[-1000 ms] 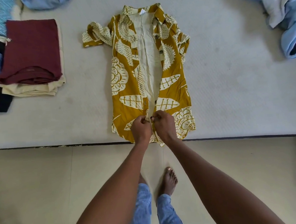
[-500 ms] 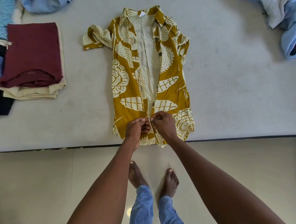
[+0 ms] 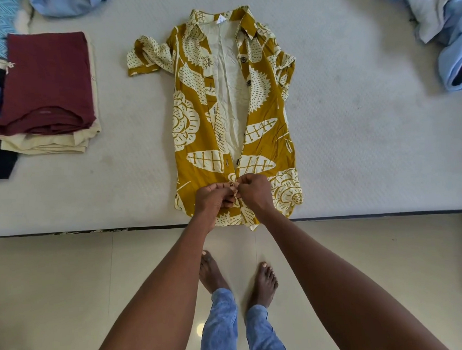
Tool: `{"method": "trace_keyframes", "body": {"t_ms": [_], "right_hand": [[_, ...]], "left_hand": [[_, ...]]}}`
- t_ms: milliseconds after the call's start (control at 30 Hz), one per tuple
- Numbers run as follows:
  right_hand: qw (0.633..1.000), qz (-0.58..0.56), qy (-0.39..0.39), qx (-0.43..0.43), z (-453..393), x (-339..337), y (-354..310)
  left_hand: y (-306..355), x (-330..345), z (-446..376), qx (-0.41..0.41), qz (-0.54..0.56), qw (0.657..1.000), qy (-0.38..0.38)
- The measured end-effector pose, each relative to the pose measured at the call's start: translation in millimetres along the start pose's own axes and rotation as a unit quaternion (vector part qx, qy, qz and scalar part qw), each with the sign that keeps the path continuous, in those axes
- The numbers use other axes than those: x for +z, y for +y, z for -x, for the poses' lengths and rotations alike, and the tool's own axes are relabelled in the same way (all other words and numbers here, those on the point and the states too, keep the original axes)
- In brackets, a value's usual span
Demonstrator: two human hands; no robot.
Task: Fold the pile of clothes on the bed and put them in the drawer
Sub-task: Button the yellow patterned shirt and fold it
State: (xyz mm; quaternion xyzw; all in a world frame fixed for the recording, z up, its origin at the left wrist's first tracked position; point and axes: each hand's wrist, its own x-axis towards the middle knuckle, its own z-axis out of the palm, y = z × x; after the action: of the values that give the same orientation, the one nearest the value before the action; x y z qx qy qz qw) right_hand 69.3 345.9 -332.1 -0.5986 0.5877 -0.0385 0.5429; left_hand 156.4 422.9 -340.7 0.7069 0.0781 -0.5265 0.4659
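A mustard-yellow shirt (image 3: 196,150) with cream leaf prints lies face up on the white bed (image 3: 372,152), collar away from me, its front open down most of its length. My left hand (image 3: 212,199) and my right hand (image 3: 254,192) meet at the shirt's lower front placket near the hem. Each pinches one edge of the placket around a small button between them. The left sleeve spreads out to the side; the right sleeve is bunched against the body.
A stack of folded clothes, a maroon one (image 3: 45,83) on top of a cream one (image 3: 46,142), sits at the left with blue and dark pieces beside it. Unfolded white and light-blue clothes (image 3: 448,26) lie at the far right. The bed edge (image 3: 92,231) runs above the tiled floor.
Both hands have stayed at the lower placket, shifting slightly up the shirt. The left hand's fingers have turned inward toward the button.
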Motion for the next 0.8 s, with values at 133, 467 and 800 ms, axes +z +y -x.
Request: {"method": "trace_keyframes", "body": {"t_ms": [133,467,800], "right_hand": [[1.000,0.003,-0.008,-0.009,1.3,-2.7,1.1],[0.996,0.080,0.045,0.015,6.0,6.8,-1.5],[0.986,0.091,0.040,-0.132,-18.2,-10.2,-37.9]], "left_hand": [[4.4,-1.6,-3.0,-0.013,-0.002,1.000,0.000],[4.2,1.1,-7.2,-0.025,-0.018,0.999,0.030],[43.3,33.7,-13.1,0.200,-0.194,0.946,0.163]]}}
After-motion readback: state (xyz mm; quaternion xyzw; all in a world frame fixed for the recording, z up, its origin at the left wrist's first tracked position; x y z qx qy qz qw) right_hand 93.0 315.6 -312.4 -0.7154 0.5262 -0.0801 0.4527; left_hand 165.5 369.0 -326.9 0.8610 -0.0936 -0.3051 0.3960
